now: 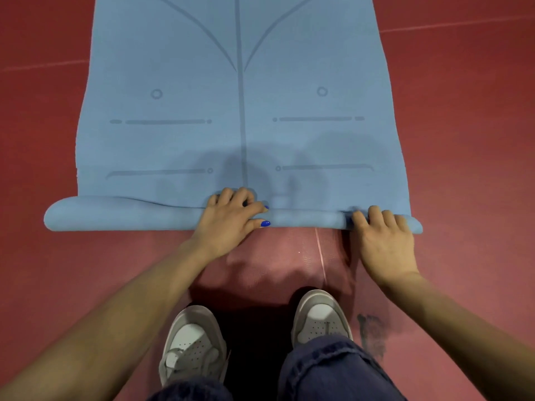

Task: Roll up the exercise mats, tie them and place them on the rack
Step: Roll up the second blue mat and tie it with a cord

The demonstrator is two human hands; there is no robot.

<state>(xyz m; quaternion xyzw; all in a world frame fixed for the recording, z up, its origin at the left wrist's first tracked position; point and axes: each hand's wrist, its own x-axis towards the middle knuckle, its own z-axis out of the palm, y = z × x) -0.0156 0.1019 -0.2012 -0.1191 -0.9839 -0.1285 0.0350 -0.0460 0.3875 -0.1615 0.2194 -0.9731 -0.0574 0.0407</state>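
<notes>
Over roll (162, 215) — fingers' (376, 218) tips hidden

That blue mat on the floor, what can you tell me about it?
The blue mat lies flat on a red floor, stretching away from the person. It looks like soft foam, printed with darker grey guide lines, small circles and a centre stripe. Its near end is curled into a low roll running across its width. The left hand rests on the roll near the middle, and the right hand grips it near the right end.
</notes>
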